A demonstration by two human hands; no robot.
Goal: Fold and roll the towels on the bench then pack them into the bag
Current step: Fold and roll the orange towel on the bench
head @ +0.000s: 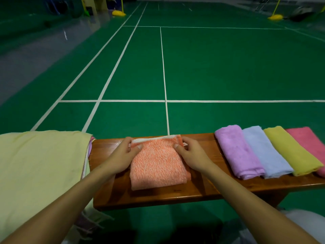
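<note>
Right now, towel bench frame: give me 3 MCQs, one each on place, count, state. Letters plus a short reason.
1. Where does the pale yellow towel pile lie relative to the orange towel?
A. left of it
B. right of it
C. under it

2. How many folded towels lie side by side at the bench's right end?
A. two
B. four
C. six

3. What are the hands doing?
A. hanging idle
B. both gripping the orange towel's far corners
C. only one touching it

Answers: 1 A, the pile covers the bench's left end. 2 B, purple, blue, yellow, pink. 3 B, left hand and right hand pinch the far corners.
</note>
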